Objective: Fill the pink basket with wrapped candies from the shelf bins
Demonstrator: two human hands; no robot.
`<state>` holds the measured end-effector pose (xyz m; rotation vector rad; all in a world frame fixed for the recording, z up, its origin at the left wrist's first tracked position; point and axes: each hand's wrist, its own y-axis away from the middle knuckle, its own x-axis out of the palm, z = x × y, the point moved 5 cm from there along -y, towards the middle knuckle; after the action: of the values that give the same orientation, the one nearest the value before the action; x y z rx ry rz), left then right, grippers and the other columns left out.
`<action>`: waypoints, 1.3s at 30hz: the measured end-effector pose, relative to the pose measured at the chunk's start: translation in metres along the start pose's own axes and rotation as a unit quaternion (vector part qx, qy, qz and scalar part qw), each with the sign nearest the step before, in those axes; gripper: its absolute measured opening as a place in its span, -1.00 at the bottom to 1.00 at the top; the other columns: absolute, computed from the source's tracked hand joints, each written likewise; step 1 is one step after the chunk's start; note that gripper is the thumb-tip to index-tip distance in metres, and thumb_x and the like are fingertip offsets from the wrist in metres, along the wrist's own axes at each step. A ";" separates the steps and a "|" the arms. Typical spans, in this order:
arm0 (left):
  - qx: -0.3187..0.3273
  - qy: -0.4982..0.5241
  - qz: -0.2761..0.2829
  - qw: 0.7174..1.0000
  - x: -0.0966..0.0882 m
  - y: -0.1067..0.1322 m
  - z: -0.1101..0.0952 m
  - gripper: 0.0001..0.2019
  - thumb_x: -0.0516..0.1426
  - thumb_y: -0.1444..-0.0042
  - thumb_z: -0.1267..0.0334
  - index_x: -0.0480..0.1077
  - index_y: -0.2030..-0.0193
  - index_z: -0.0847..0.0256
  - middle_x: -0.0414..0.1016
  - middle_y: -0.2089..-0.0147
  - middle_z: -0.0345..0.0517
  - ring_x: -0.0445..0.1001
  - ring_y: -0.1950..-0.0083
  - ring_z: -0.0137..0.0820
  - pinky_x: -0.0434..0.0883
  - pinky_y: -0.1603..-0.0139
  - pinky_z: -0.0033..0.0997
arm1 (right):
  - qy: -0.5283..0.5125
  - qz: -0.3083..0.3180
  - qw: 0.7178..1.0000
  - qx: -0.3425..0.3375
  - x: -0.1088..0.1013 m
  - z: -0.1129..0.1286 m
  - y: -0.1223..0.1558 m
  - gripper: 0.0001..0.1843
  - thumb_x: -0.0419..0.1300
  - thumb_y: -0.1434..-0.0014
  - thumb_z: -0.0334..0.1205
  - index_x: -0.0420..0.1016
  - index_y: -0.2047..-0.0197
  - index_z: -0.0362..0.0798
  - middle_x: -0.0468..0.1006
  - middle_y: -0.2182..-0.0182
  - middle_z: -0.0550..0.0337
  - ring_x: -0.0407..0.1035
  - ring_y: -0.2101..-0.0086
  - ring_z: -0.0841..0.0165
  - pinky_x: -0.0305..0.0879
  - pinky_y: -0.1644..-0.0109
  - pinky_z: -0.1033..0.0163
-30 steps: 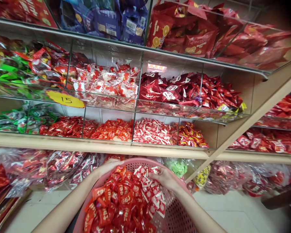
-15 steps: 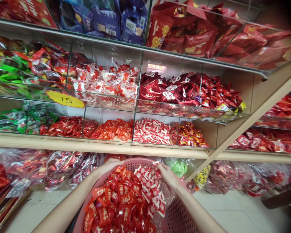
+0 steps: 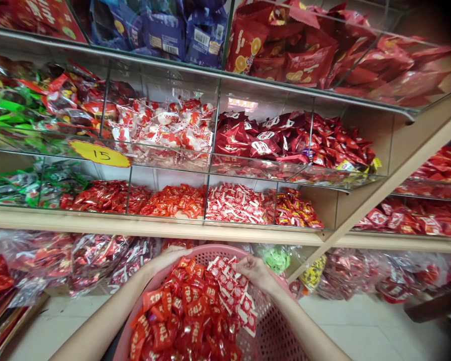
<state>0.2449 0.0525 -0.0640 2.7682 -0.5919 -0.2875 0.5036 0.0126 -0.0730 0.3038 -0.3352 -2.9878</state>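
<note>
A pink perforated basket (image 3: pixel 274 336) sits low in front of me, heaped with red-wrapped candies (image 3: pixel 184 311) and a strip of red-and-white wrapped candies (image 3: pixel 235 291). My left hand (image 3: pixel 165 259) curls over the basket's far rim. My right hand (image 3: pixel 254 273) rests on the red-and-white candies near the far rim, fingers closed on a few of them.
Glass-fronted shelf bins stand ahead: red candies (image 3: pixel 173 199), red-and-white candies (image 3: pixel 235 203), dark red packets (image 3: pixel 285 138), green packets (image 3: pixel 11 183). A yellow price tag reading 15 (image 3: pixel 99 153) sticks on the glass. Plastic bags of sweets (image 3: pixel 93 258) lie under the wooden shelf (image 3: pixel 154 228).
My right hand lifted off the red-and-white candies toward the rim, then came back onto them, fingers curling. The left hand and basket stayed put.
</note>
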 end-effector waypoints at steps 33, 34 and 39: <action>0.013 0.009 0.008 1.000 0.001 0.000 0.001 -0.61 0.12 0.14 -0.09 0.43 0.45 0.28 0.50 0.42 -0.15 0.40 0.35 -0.35 0.24 0.26 -0.45 | -0.143 0.049 0.988 -0.039 0.006 0.024 0.013 -0.59 0.30 0.18 -0.11 0.34 0.25 -0.10 0.51 0.38 0.16 0.38 0.28 0.36 0.25 0.14 0.25; 0.011 0.011 0.011 1.000 0.001 0.000 0.002 -0.61 0.12 0.14 -0.08 0.43 0.44 0.27 0.50 0.42 -0.15 0.40 0.35 -0.35 0.24 0.26 -0.45 | -0.132 0.043 0.989 -0.046 0.006 0.024 0.013 -0.57 0.30 0.19 -0.10 0.34 0.24 -0.09 0.49 0.39 0.18 0.38 0.33 0.37 0.27 0.20 0.25; 0.010 0.028 0.014 0.999 0.002 -0.001 0.003 -0.65 0.12 0.12 -0.04 0.43 0.45 0.26 0.50 0.42 -0.17 0.40 0.36 -0.37 0.23 0.26 -0.45 | -0.069 0.006 0.996 -0.064 0.006 0.024 0.012 -0.47 0.35 0.32 -0.13 0.33 0.22 -0.05 0.36 0.36 0.27 0.27 0.51 0.50 0.26 0.42 0.33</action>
<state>0.2459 0.0518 -0.0670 2.7752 -0.6211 -0.1992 0.4934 0.0048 -0.0482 0.0813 -0.1564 -3.0069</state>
